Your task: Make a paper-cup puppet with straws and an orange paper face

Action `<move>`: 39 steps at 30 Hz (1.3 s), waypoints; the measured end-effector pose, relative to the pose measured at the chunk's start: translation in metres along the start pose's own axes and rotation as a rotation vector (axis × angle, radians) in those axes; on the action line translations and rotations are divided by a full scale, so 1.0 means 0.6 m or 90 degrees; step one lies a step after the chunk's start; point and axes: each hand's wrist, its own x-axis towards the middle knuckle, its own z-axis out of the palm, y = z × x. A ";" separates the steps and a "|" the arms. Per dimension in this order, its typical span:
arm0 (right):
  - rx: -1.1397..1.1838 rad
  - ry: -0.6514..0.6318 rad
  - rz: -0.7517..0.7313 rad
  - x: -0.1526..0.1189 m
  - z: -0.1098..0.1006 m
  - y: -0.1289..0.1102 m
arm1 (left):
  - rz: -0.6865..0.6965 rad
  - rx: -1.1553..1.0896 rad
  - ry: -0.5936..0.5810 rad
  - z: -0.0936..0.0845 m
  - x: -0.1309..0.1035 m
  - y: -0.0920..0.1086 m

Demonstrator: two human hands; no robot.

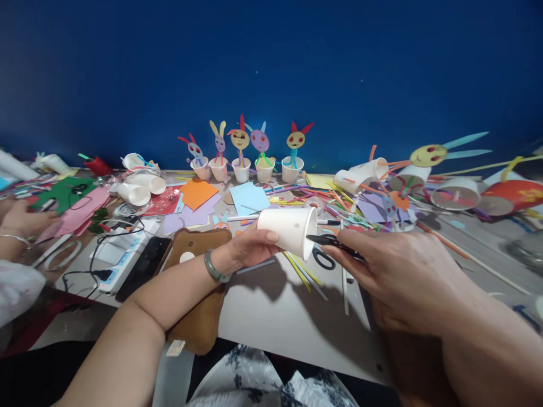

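My left hand (254, 244) grips a white paper cup (285, 226) from below and around its side, thumb on top. The cup lies sideways above the table, its mouth facing right. My right hand (382, 265) pinches a slim, dark pointed tool (335, 242), whose tip reaches the cup's rim. Its exact kind is partly hidden by my fingers. A black scissor-like loop (323, 259) shows just below the tool; whether the two are joined, I cannot tell. Yellow and grey strips (304, 274) rest on the table under the cup.
Paper cups with rabbit-faced figures (292, 169) stand along the blue wall (271, 68). Orange paper (198, 193), light blue paper (249, 199), a power strip (127, 254) and a brown pouch (199, 322) lie leftward. Another person's hand (25, 220) is at far left.
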 end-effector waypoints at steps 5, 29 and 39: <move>0.021 -0.027 0.017 -0.001 0.002 0.001 | -0.001 -0.031 0.011 0.006 -0.002 0.002; 0.590 0.020 0.302 0.030 0.010 0.002 | 0.003 0.064 -0.010 -0.004 0.001 0.000; 0.589 -0.019 0.269 0.040 0.038 -0.001 | -0.010 0.165 -0.032 0.011 -0.007 0.009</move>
